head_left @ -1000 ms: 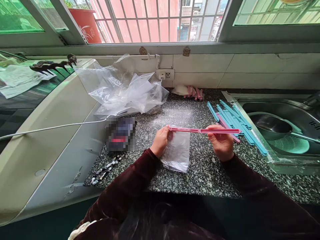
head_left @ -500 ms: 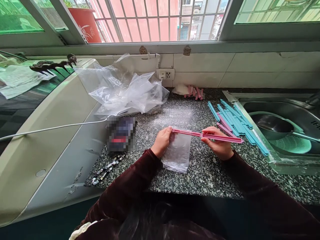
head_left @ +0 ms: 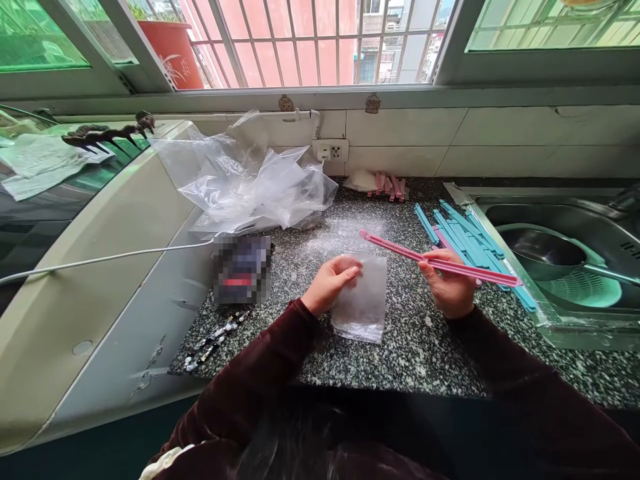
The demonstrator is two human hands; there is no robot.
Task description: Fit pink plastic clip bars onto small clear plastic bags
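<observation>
Thumb over fingers, my left hand (head_left: 334, 283) pinches the upper left part of a clear plastic bag (head_left: 363, 303), which hangs down over the speckled counter. My right hand (head_left: 453, 287) is closed around a long pink bag sealing clip (head_left: 400, 250). The clip is unfolded into one straight strip, slanting down to the right. Its left end is above the bag and apart from it. Several blue sealing clips (head_left: 463, 233) lie in a loose pile behind my right hand, with some pink ones partly hidden among them.
Crumpled clear plastic bags (head_left: 260, 187) lie at the back left, with a pixelated dark object (head_left: 243, 270) before them. Small pink clips (head_left: 390, 185) are by the wall. At right, a sink (head_left: 540, 207) holds a pan (head_left: 543, 250). A white cable (head_left: 110, 255) crosses the left side.
The pink sealing clip has come off the bag's top edge and moved to the right in my right hand. My left hand keeps hold of the bag.
</observation>
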